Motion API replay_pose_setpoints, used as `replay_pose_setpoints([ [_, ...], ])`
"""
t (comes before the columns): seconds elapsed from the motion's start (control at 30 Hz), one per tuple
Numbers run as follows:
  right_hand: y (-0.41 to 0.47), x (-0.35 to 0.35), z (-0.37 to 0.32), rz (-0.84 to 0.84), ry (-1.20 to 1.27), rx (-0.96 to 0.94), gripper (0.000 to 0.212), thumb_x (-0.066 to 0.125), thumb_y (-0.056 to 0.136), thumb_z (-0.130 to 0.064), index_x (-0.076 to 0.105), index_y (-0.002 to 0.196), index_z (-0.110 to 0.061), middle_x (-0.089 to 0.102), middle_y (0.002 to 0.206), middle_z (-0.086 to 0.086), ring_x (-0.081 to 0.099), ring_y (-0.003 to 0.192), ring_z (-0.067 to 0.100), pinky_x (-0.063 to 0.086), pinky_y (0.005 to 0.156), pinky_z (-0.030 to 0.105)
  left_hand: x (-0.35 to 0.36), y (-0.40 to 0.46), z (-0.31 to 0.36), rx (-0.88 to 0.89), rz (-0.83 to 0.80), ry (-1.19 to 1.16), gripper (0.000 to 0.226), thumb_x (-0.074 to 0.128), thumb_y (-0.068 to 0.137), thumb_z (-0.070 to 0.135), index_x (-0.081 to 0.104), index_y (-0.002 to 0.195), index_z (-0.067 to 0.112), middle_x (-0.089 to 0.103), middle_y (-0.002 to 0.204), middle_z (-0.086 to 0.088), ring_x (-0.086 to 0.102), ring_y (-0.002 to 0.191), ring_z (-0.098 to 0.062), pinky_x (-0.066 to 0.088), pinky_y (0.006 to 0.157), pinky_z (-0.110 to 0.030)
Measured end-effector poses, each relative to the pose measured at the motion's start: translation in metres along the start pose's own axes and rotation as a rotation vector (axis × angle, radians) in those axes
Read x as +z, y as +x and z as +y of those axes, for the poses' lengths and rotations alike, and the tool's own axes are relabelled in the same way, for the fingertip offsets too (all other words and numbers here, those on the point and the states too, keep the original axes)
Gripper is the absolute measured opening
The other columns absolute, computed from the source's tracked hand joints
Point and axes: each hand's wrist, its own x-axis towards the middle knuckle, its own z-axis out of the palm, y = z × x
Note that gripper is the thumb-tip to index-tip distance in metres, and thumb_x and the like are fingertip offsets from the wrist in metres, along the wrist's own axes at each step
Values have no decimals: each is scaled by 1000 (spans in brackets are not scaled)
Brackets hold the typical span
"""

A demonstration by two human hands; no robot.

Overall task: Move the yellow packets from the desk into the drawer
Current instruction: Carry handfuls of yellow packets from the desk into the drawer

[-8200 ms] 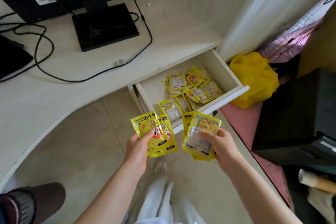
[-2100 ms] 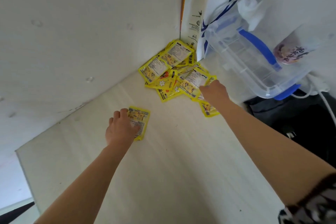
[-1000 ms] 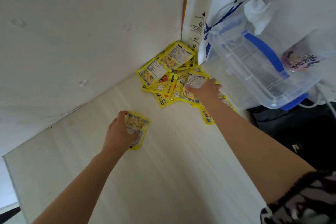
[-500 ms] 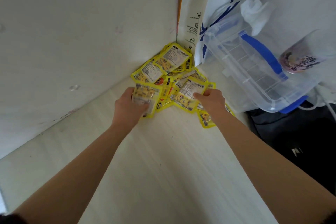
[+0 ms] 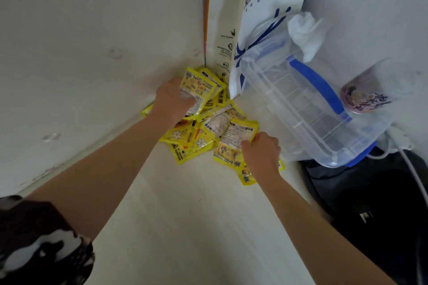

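Both hands were down in the heap of yellow packets (image 5: 192, 139) in the desk (image 5: 196, 227) corner: the left hand (image 5: 172, 99) gripped one packet (image 5: 196, 90) with its printed white label facing up, while the right hand (image 5: 261, 150) pinched the edge of another label-up packet (image 5: 234, 139) lying on the pile. Glossy yellow sachets with flower prints and black lettering overlapped against the wall, just beside a white coffee bag (image 5: 266, 7) and a clear plastic box (image 5: 301, 109) with blue handles.
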Motion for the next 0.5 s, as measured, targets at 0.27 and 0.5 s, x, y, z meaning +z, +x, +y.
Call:
replay_pose_setpoints([
  [0.27,-4,4,-7,17,4,15,34,55,88,-25,53,120,-13,47,124,15,41,116,33,33,82,35,20,17,1,43,-29,173,33,67,78,27,60,106,10,62,108,-13,57,102,-32,50,86,-43],
  [0.5,-2,10,-9,28,-34,37,26,60,90,-34,55,108,-17,55,114,9,47,114,31,43,92,44,23,8,2,-27,-4,188,47,72,79,33,58,122,20,55,123,-12,42,119,-35,40,98,-49],
])
